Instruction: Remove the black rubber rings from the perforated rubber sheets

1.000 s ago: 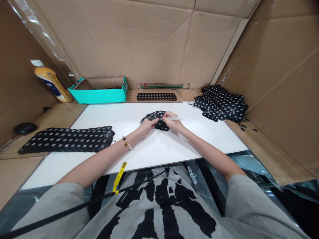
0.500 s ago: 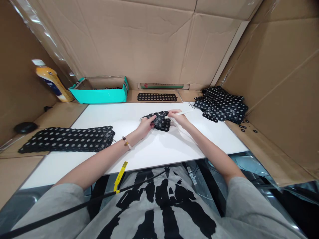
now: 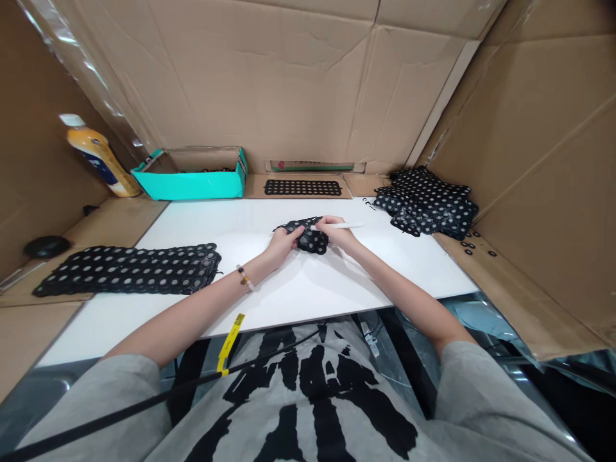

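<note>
A small black sheet with rows of pale round holes (image 3: 314, 241) is held just above the white board (image 3: 289, 289). My left hand (image 3: 283, 242) grips its left side, thumb on top. My right hand (image 3: 335, 232) pinches a thin white pen-like tool (image 3: 350, 225), whose tip touches or nearly touches the sheet's upper middle. A longer stack of similar black sheets (image 3: 129, 269) lies at the left. A flat black holed sheet (image 3: 303, 187) rests on cardboard at the back.
A heap of black sheets (image 3: 426, 202) lies back right, near small black rings (image 3: 469, 244). Back left stand a turquoise-fronted box (image 3: 192, 185) and an orange bottle (image 3: 101, 157). A round black object (image 3: 47, 246) sits far left. Cardboard walls surround the board.
My right hand has shifted slightly left and down over the sheet, and the white tool has tilted to nearly level. My left hand still holds the sheet.
</note>
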Motion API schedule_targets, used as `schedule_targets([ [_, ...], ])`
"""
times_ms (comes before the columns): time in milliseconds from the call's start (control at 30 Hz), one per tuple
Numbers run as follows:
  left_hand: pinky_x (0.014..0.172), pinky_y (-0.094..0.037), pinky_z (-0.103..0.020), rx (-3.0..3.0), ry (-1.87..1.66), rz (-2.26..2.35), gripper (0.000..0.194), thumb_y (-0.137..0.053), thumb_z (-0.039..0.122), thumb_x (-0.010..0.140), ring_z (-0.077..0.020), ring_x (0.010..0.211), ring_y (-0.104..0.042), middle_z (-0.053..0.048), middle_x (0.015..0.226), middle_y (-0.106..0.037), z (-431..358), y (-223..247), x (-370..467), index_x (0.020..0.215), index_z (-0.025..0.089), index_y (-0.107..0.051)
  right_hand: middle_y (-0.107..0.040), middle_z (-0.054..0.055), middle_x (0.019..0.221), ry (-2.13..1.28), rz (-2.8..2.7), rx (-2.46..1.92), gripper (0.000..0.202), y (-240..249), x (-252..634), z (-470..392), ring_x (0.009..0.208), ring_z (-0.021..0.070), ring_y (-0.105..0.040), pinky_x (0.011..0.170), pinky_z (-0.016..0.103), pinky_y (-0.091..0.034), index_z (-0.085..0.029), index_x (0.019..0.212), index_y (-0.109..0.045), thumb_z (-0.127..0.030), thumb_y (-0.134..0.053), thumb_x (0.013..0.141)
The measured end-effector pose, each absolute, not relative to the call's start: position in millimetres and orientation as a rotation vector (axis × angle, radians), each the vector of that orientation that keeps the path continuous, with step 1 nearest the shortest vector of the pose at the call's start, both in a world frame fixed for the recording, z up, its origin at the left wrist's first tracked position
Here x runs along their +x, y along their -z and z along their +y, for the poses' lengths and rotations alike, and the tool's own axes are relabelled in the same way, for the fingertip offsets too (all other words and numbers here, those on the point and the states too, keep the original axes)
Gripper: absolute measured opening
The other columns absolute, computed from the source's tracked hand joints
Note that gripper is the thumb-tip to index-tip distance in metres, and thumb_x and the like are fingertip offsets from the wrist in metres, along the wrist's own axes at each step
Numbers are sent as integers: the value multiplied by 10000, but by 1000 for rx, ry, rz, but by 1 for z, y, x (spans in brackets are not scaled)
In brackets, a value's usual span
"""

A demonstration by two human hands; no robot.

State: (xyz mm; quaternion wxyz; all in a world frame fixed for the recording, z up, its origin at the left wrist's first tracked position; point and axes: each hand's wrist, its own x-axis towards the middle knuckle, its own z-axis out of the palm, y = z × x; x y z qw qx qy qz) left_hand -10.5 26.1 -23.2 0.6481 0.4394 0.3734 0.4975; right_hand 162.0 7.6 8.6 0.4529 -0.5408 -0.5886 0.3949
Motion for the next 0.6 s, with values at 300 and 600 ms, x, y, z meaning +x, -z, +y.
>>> schedule_targets([
  [300,673,-447,-266,948,-1092,797,323,-860,288,600,-162,748,-611,-80,819,-711,27,25,-12,822,104,-713,-624,0,723,-637,-1633,-1349,181,3,155,7,759,166,-532,730,284,-385,-196,645,-593,-330,-533,751],
  [600,540,-384,-231,900,-1129,821,299,-843,322,644,-121,613,-557,-40,718,-675,23,14,-10,818,121,-707,-548,-14,651,-979,-1525,-1122,246,-7,173,16,674,138,-458,656,264,-358,-186,642,-566,-421,-611,700],
])
